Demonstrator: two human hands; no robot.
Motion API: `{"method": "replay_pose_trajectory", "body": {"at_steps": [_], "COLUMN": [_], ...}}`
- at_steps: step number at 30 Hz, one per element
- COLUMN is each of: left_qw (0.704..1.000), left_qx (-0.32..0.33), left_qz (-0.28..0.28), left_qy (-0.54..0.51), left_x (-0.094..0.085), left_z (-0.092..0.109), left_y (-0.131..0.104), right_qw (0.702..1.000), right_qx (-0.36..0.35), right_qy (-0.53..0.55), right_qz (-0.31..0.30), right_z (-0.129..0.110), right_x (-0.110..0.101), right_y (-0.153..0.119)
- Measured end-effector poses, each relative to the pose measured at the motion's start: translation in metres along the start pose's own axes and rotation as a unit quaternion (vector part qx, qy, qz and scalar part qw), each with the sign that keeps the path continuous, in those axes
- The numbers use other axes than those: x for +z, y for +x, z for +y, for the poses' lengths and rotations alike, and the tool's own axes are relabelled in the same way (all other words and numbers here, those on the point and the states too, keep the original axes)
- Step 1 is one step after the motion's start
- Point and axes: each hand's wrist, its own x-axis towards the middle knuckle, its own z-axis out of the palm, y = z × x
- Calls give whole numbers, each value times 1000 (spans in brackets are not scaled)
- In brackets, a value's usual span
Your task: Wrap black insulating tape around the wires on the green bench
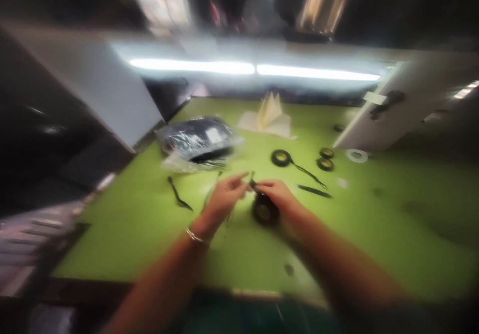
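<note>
Nearest, above the front edge of the green table point(123, 239), a small dark spot point(289, 269) shows, too blurred to name. Farther in, both bare forearms come together, and a light bracelet point(196, 235) is around the left wrist.

The black tape roll point(265, 211) is just below the right hand point(277, 194), in the middle of the table's width; whether it hangs or rests, I cannot tell. The right fingertips are closed on a small dark piece point(252, 182) above this roll. The left hand point(229, 190) is very close on the other side, one finger stretched out; whether it also grips the piece, I cannot tell.

Toward the left edge lies a short black cable point(180, 194). Toward the right edge there is a dark flat strip point(314, 190), and behind it a second tape roll point(280, 158) with a dark tail. Near the right panel point(377, 109) are two smaller rolls point(325, 164), touching or nearly so, and a white ring point(357, 155).

Farther away, a clear plastic bag point(204, 137) with dark contents lies near the left edge, and a folded yellowish paper point(271, 114) stands near the back edge. Beyond, two bright lamps point(194, 66) are above the table.
</note>
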Motion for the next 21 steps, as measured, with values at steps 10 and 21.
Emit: {"method": "replay_pose_trajectory", "body": {"at_steps": [10,21], "left_qw": [997,991], "left_qx": [-76,-113], "left_qz": [-20,-9], "left_qy": [14,70], "left_x": [0,-7], "left_z": [-4,-20], "left_y": [0,7], "right_qw": [999,999], "right_qx": [-31,-30], "right_qy": [-32,-39], "right_qz": [-16,-1], "right_z": [-1,0], "right_x": [0,-3], "right_y": [-1,0]}}
